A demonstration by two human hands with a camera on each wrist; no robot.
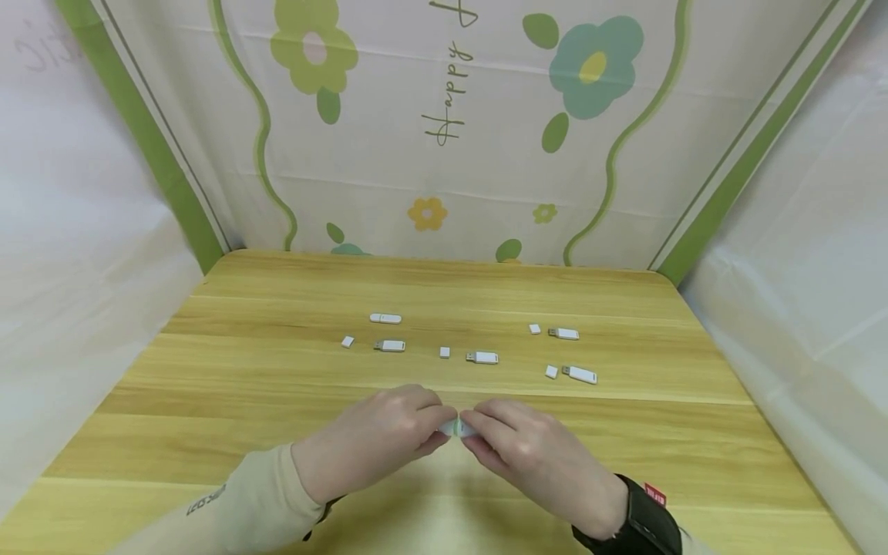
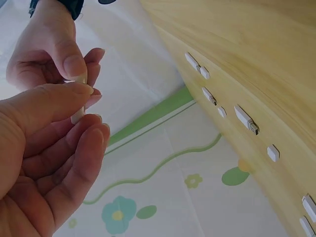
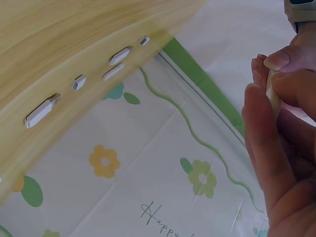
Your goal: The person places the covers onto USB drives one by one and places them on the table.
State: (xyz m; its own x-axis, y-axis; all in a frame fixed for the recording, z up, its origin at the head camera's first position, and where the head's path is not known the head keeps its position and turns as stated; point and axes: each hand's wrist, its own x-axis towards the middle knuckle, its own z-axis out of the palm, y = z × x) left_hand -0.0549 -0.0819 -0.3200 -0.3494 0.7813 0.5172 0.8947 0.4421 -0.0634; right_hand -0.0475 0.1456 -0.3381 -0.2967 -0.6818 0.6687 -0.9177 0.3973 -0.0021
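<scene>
Both hands meet low over the front middle of the table and hold one small white USB stick (image 1: 455, 427). Thumb and fingers of my left hand (image 1: 385, 424) pinch its left end. My right hand (image 1: 530, 447) pinches the other end. Fingers cover most of the stick; a white end of the stick (image 2: 77, 116) shows below the left thumb in the left wrist view. Beyond the hands lie uncapped white USB sticks, among them one in the middle (image 1: 482, 358) with its small white cap (image 1: 445, 352) to its left.
At the back left lies a closed white USB stick (image 1: 385, 318), with an uncapped stick (image 1: 390, 346) and a loose cap (image 1: 348, 341) in front. To the right are two more uncapped sticks (image 1: 580, 375) with caps beside them. A printed cloth (image 1: 388, 154) hangs behind the wooden table (image 1: 208, 385).
</scene>
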